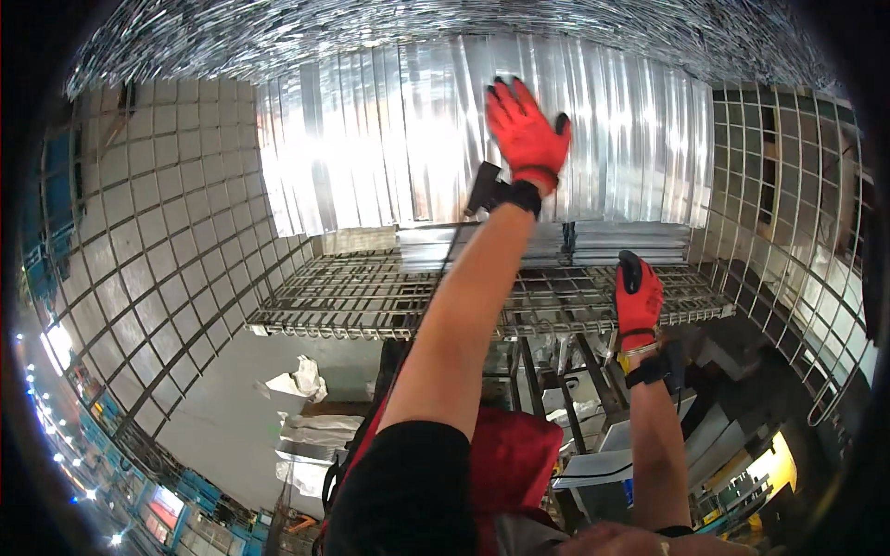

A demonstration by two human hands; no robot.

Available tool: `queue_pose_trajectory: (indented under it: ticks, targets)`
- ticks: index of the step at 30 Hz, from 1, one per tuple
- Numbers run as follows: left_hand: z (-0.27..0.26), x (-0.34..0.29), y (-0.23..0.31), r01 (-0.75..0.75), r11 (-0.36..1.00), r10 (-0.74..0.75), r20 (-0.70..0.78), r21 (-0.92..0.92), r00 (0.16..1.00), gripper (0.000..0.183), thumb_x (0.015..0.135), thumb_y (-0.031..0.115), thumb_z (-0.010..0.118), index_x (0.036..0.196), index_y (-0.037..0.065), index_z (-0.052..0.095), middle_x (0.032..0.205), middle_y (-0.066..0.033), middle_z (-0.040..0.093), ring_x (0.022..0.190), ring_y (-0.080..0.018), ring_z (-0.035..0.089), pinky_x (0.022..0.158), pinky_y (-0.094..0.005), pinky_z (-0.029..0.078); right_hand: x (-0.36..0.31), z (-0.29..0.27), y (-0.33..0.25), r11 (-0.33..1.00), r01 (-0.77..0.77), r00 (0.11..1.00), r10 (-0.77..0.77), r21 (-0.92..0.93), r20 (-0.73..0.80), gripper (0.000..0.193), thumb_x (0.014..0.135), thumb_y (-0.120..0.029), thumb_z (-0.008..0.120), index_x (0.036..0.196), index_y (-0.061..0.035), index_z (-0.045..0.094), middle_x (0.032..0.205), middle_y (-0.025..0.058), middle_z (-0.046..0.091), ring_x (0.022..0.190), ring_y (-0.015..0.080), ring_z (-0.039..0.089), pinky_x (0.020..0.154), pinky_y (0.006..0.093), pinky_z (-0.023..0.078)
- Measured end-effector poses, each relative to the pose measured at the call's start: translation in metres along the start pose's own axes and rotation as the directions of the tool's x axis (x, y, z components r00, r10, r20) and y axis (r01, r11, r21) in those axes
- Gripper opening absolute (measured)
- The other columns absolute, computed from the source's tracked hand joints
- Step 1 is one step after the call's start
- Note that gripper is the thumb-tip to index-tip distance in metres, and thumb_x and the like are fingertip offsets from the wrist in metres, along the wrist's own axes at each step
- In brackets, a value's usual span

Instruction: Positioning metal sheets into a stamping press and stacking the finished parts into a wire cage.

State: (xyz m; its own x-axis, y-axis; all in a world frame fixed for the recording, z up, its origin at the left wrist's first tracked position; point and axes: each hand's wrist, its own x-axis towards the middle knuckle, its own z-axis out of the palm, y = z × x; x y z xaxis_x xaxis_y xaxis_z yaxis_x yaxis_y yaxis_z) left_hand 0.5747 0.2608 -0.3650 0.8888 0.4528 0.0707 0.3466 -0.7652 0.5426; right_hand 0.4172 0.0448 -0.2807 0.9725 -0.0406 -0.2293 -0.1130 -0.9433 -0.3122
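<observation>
My left hand (527, 132), in a red glove with dark fingertips, reaches out over a wide layer of shiny metal strips (362, 139) lying side by side. Its fingers are stretched out and the palm faces down; whether it touches the strips, I cannot tell. My right hand (640, 295), gloved the same way, is curled closed near the front rim of the wire mesh cage (389, 295) around the strips. What it holds, if anything, is hidden. A lower bundle of metal strips (630, 243) shows below the layer's near edge.
Mesh side walls rise at the left (176, 204) and right (788, 195). Beyond the layer is a dense mass of shiny strip ends (445, 39). Below the cage front are dark metal bars (579, 371) and crumpled pale wrapping (304, 378). Small dark devices are strapped to both wrists.
</observation>
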Motion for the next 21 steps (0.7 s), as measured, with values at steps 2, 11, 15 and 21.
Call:
queue_pose_trajectory:
  ticks: [2,11,15,21]
  targets:
    - [0.005,0.021,-0.032,-0.064,0.997,0.062,0.041,0.044,0.997,0.091,0.073,0.051,0.056,0.137,-0.002,0.019,0.139,-0.0289,0.019,0.131,-0.0426,0.014,0.106,-0.0504,0.01,0.002,0.0,-0.001,0.998,0.044,0.999,-0.042,0.051,-0.023,0.023,0.08,-0.022,0.058,0.099,-0.0094,0.062,0.095,0.0109,0.062,0.088,0.0306,0.057,0.081,0.0396,0.044]
    - [0.002,0.025,-0.055,-0.347,0.928,0.317,0.203,0.137,0.927,0.079,0.079,0.054,0.047,0.137,0.005,0.026,0.141,-0.0251,0.02,0.132,-0.0399,0.015,0.107,-0.0503,0.008,0.002,-0.001,-0.004,0.995,0.039,0.999,-0.041,-0.095,-0.016,0.024,0.081,-0.024,0.057,0.099,-0.0096,0.061,0.094,0.0114,0.061,0.089,0.0314,0.056,0.082,0.0408,0.043]
    - [-0.017,0.023,-0.052,-0.36,0.93,0.353,0.095,0.077,0.931,0.076,0.078,0.049,0.054,0.133,0.003,0.031,0.138,-0.0238,0.026,0.129,-0.0399,0.02,0.105,-0.0491,0.014,0.001,-0.001,-0.003,0.998,0.039,0.999,-0.04,-0.044,-0.019,0.024,0.081,-0.025,0.057,0.099,-0.0091,0.061,0.094,0.0124,0.061,0.089,0.0321,0.055,0.081,0.0419,0.042]
    - [-0.083,-0.074,-0.051,0.212,0.922,0.207,0.875,-0.324,0.438,0.039,0.081,0.036,0.06,0.108,0.008,0.058,0.092,-0.0138,0.064,0.084,-0.0246,0.062,0.075,-0.0345,0.048,0.001,-0.001,0.0,0.999,0.042,0.997,-0.042,-0.003,-0.059,0.026,0.078,-0.025,0.06,0.097,-0.0081,0.061,0.093,0.0116,0.062,0.087,0.0311,0.056,0.08,0.0411,0.043]
